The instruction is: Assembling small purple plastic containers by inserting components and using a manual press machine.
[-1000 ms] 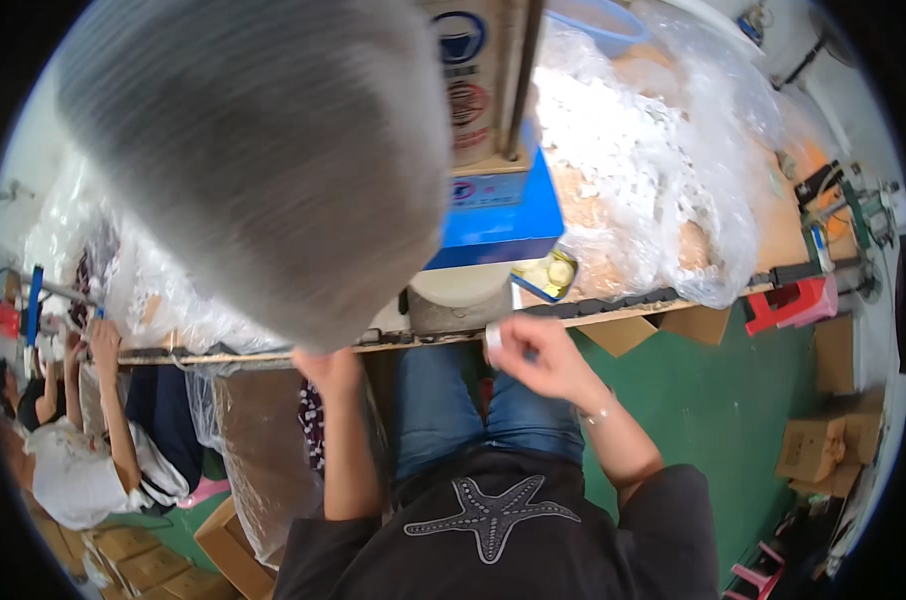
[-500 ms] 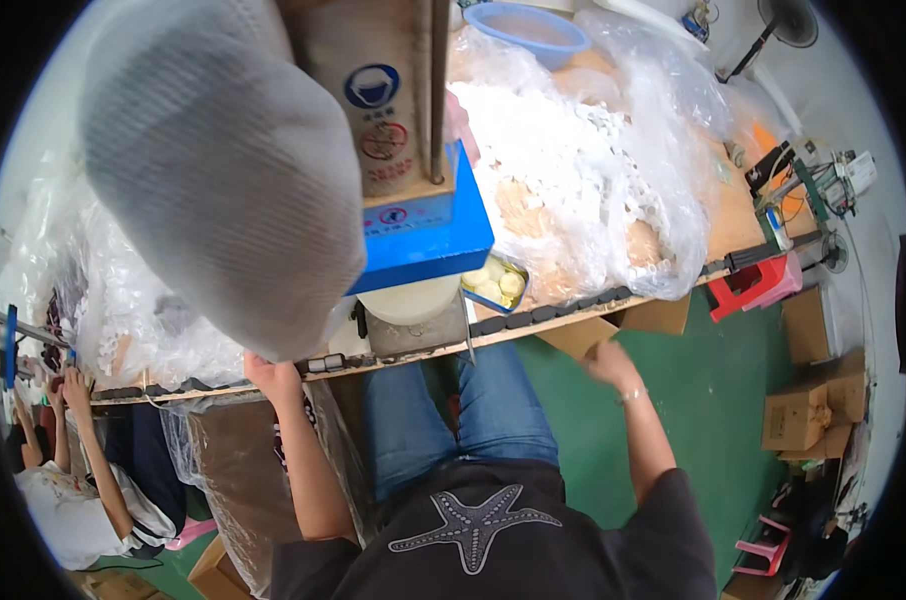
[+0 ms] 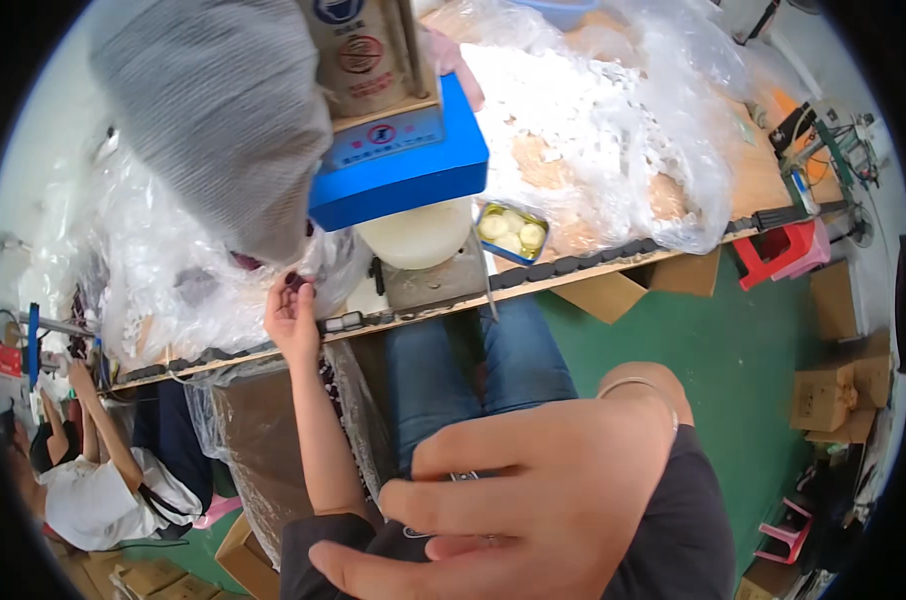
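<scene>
Small dark maroon item (image 3: 295,282): lying at nine o'clock, at the curling fingertips of the left hand (image 3: 294,318); cannot tell whether clamped.
Right hand (image 3: 543,490): hanging at five o'clock, fingers spreading, well apart from the left.
Blue-rimmed rectangular tin (image 3: 505,255): standing at one o'clock, containing round pale-yellow discs (image 3: 531,236).
Crumpled clear plastic sheeting (image 3: 701,215): lying beyond, bearing small white pieces (image 3: 573,120).

The left forearm (image 3: 323,430) extends forward from the trunk, the left hand (image 3: 292,318) at its end with fingers (image 3: 302,297) curled inward; whether they are closed on anything cannot be determined. The right hand (image 3: 563,480) lies much nearer the viewpoint, before the torso, its back largely exposed. Its digits point toward the person's left, loosely bent and spread apart, while the right wrist (image 3: 650,408) is flexed.
</scene>
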The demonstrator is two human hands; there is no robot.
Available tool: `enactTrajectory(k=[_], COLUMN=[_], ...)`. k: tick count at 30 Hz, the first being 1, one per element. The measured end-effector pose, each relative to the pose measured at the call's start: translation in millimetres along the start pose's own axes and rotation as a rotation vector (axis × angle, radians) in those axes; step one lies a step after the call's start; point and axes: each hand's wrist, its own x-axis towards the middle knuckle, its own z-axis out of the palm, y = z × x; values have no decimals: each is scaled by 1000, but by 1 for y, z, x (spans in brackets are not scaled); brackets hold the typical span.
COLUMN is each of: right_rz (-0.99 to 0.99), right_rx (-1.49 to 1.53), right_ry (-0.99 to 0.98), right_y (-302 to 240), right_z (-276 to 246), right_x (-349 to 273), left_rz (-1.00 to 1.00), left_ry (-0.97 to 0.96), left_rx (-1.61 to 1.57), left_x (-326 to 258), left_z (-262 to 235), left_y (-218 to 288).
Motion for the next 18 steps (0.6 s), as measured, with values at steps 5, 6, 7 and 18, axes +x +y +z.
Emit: enactTrajectory(k=[5, 6, 7, 18], right_rz=[1, 19, 190, 830], right_rx=[-110, -132, -125, -548], right_ry=[-253, -257, -420, -592], right_y=[-9, -15, -25, 187], right_z=[-18, -23, -39, -107], right_x=[11, 15, 23, -141], left_rz=[-12, -3, 0, -19], left_ry=[-25, -24, -25, 11], left_rx=[-49, -62, -66, -40], left_x=[-3, -3, -3, -7], left_z=[6, 7, 7, 5], left_y=[11, 12, 13, 13])
